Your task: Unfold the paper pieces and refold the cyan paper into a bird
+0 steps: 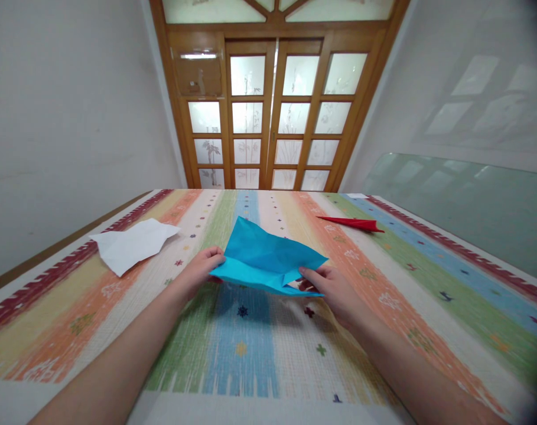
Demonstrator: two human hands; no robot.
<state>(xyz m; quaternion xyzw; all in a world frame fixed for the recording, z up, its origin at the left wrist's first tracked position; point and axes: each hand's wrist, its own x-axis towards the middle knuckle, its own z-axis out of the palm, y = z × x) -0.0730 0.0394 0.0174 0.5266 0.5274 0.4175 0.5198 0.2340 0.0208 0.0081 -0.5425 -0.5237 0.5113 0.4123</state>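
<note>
Blue paper (pixel 268 251): a creased sheet held over the middle of the striped cloth (pixel 259 354), raised off it, judging by the shadow beneath; the far part tilts upward, probably because a crease divides it from the near strip.
Left hand (pixel 201 268): thumb and fingers pinch the left end of that strip, apparently to steady it.
Right hand (pixel 332 289): well apart from the left, thumb above and fingers beneath, gripping the right end beside a small opening; this spread hold likely stops the sheet sagging.
White paper (pixel 133 245): lies crinkled to the left, beyond the left hand's grip, seemingly out of the way.
Red folded paper (pixel 357 224): rests narrow and pointed at far right, perhaps set aside.
</note>
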